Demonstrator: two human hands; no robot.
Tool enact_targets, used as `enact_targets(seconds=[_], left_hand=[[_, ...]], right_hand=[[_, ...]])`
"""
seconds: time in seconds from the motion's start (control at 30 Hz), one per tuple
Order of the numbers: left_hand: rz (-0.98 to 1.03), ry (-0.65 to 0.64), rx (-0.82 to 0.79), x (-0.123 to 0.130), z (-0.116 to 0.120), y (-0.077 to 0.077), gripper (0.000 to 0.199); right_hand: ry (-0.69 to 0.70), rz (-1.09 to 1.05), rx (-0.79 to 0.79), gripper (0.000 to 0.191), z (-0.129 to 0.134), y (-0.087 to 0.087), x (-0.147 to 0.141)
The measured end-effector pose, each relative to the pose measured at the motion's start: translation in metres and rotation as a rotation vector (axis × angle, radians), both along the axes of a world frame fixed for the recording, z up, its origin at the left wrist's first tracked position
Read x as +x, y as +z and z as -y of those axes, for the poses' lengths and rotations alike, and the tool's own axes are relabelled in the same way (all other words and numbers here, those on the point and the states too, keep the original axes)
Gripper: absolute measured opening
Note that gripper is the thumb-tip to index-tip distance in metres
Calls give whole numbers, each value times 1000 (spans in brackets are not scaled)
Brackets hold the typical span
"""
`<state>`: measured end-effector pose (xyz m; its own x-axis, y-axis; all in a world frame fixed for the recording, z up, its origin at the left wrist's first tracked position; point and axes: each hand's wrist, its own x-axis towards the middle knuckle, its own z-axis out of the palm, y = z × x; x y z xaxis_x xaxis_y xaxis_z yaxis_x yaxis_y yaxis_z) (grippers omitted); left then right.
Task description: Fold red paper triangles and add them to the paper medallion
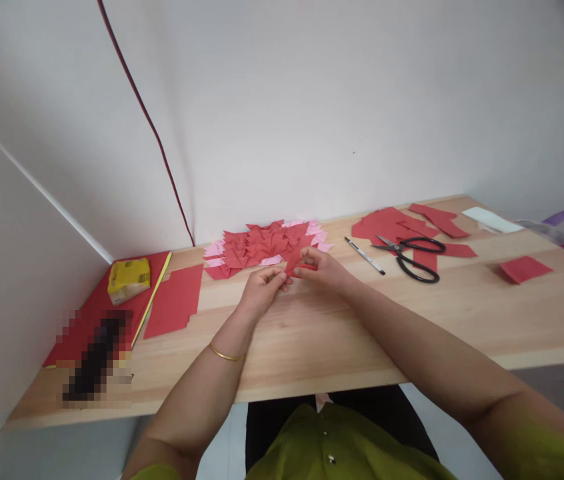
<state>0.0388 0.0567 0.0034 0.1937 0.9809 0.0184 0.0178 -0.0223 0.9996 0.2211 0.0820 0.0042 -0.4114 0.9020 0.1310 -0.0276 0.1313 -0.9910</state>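
Note:
A small folded piece of red paper [293, 261] is held between my two hands above the middle of the table. The fingers of my left hand [265, 288] pinch its lower left part. My right hand [320, 267] grips it from the right, with fingers bent around its edge. Just behind my hands lies a pile of pointed red and pink folded papers [257, 245], spread along the wall side of the table.
Black-handled scissors [405, 251] lie by red paper scraps [387, 223], with a pen [365, 255] to their left. A red square [526, 269] is far right. Red sheets [175, 300] and a yellow packet [130, 279] sit left, near a pixelated dark object [97, 360].

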Motion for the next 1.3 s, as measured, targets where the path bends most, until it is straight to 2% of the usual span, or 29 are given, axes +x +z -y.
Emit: enact_targets(seconds=[0.17,0.37,0.5,0.57,0.73,0.83,1.03,1.17,1.3], left_hand=[[-67,6,48,0,2,4,21],[-151,127,89,2,4,5,20],[-243,250,164,6,3,3,16],[-230,270,158,7,2,2,15],[58,75,-65,6,0,0,22],[155,32,-76,7,1,0,22],[103,74,-36,5,1,-2,19],[6,19,-46,-2,-1,-1,21],[92,-9,-109,-1,-2,-1,20]], right_hand=[[-23,-27,-61,32,1,5,1],[46,-54,-30,30,-1,-2,-1],[-4,-22,-36,32,0,-1,-5],[-32,-3,-54,34,0,0,-6],[-63,-31,-119,38,-3,-1,-3],[-52,-49,-116,36,-3,-2,-2],[59,-175,-173,32,2,0,-4],[129,-231,-213,26,4,-1,-5],[148,-290,-198,24,4,-4,-7]])
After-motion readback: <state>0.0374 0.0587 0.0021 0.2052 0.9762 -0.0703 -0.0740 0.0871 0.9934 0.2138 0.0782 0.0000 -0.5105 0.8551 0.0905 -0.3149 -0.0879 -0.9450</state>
